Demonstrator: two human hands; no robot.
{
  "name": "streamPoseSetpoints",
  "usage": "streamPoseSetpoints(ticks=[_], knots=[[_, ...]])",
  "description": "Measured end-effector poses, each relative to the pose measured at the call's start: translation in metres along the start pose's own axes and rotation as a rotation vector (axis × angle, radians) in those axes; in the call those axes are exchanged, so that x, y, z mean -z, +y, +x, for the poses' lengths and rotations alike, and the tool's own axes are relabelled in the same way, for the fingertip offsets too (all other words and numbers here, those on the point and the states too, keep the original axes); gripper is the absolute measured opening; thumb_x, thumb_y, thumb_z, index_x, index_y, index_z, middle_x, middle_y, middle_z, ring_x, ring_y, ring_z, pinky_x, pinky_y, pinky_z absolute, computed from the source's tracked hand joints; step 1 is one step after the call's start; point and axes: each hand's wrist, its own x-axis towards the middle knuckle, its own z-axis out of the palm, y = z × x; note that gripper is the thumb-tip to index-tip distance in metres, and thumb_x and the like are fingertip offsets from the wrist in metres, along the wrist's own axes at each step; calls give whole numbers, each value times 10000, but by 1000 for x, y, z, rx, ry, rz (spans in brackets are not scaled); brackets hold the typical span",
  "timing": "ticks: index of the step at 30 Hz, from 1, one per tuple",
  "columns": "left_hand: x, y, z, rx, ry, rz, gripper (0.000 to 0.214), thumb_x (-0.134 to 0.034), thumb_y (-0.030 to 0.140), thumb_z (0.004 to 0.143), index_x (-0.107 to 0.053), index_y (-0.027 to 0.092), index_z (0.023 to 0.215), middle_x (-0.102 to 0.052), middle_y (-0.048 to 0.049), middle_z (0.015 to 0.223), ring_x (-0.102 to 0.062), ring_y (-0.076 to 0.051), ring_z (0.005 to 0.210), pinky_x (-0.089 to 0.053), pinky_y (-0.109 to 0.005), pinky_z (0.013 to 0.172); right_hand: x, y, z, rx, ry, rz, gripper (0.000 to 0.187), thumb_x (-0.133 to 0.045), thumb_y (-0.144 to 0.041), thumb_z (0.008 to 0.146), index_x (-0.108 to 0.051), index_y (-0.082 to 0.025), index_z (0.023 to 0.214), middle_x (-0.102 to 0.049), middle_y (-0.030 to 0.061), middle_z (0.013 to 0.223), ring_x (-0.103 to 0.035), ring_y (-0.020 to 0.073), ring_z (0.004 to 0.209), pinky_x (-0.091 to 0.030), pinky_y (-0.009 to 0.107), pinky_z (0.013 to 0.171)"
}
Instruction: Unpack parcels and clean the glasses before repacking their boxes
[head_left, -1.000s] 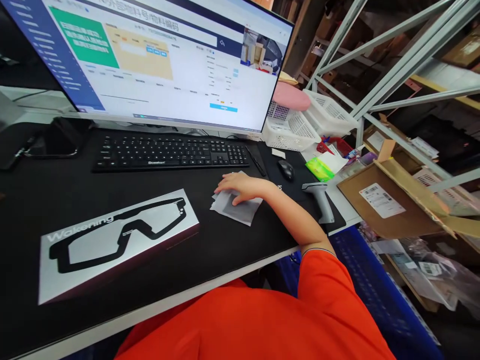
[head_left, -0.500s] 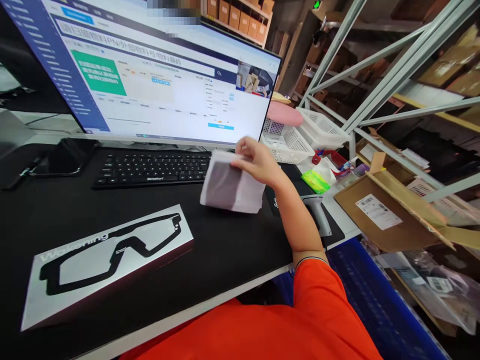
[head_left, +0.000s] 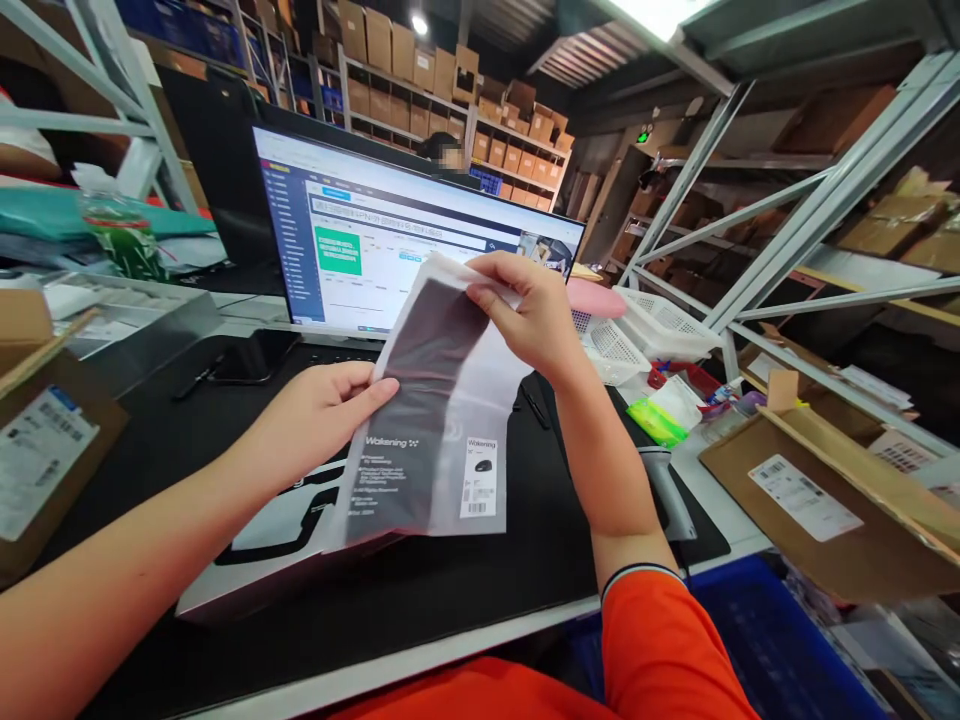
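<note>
Both hands grip a thin, whitish plastic bag (head_left: 420,400) held upright above the desk. It has a dark panel lettered "Wakening" and a white label with a barcode at the lower right. My left hand (head_left: 341,400) pinches its left edge, thumb in front. My right hand (head_left: 525,300) holds the top right corner between thumb and fingers. Behind the bag, partly covered, lies a white box (head_left: 270,540) with a black glasses outline on its lid. The keyboard is mostly hidden behind the bag and my left hand.
A monitor (head_left: 450,235) stands at the back, with a phone (head_left: 255,357) left of it. Open cartons flank the desk, one on the left (head_left: 52,450) and one on the right (head_left: 832,500). White baskets (head_left: 667,325) and a barcode scanner (head_left: 667,490) are at the right.
The folded bag in my right hand now hangs opened out, higher up. My left hand has come into view and grips its left edge. The view has tilted upward and turned left.
</note>
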Motion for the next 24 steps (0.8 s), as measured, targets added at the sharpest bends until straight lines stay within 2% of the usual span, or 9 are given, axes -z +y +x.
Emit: streamPoseSetpoints(ticks=[2,5,9,14,16,18,21,22,24], knots=[[2,-6,-1,29,-105,-106,878,-685,970,707,-760,235,1180,-830,-25,946,-790,-320,929,-660,-437,858,-7,4,2,-75,2,-40,185,-574,-222,1057,-747,-191,1116,-764,37,1040,-676,221,970,-554,376,944],[10,-14,-4,107,-177,-239,929,-800,932,650,-743,227,1252,-844,-31,993,-800,-312,916,-668,-432,850,-15,11,7,-154,-46,-38,167,-602,-234,1041,-750,-179,1097,-755,29,973,-642,197,876,-531,332,871],[21,-23,-1,180,-87,-305,952,-912,875,557,-763,187,1199,-844,-39,948,-786,-274,861,-663,-376,776,-33,15,15,-184,-93,0,200,-583,-244,1055,-751,-152,1113,-758,25,986,-637,169,870,-529,307,884],[16,-35,3,213,-41,-314,971,-982,826,417,-786,197,1131,-833,-69,888,-781,-269,738,-665,-375,642,-62,14,19,-198,-145,89,194,-600,-270,1080,-755,-173,1144,-787,36,1055,-687,177,954,-558,315,951],[15,-43,1,206,15,-318,920,-985,802,445,-786,200,1112,-832,-70,883,-777,-272,701,-669,-390,613,-65,15,11,-207,-72,108,173,-620,-272,1074,-753,-193,1151,-791,51,1137,-702,193,1037,-561,336,1013],[18,-52,-4,181,107,-315,882,-961,805,508,-780,196,1119,-836,-70,901,-774,-265,693,-669,-383,607,-63,17,-5,-242,92,114,183,-649,-313,1063,-743,-214,1184,-771,70,1271,-691,210,1150,-543,367,1097],[29,-67,-10,138,253,-293,839,-930,782,592,-769,194,1169,-846,-63,954,-781,-256,739,-675,-365,645,-61,19,-38,-509,282,206,333,-705,-474,1025,-712,-219,1239,-751,92,1328,-695,215,1145,-544,401,1121],[33,-70,-12,128,294,-275,814,-922,766,615,-771,190,1170,-847,-63,960,-779,-253,743,-671,-356,645,-65,17,-50,-670,258,297,395,-696,-540,1017,-706,-210,1233,-766,95,1271,-712,211,1077,-570,404,1078],[38,-75,-14,112,353,-229,756,-907,725,657,-784,176,1161,-847,-65,963,-773,-249,746,-652,-333,625,-78,9,-71,-999,54,571,529,-620,-681,1014,-714,-187,1177,-792,95,1104,-735,209,928,-620,403,946]])
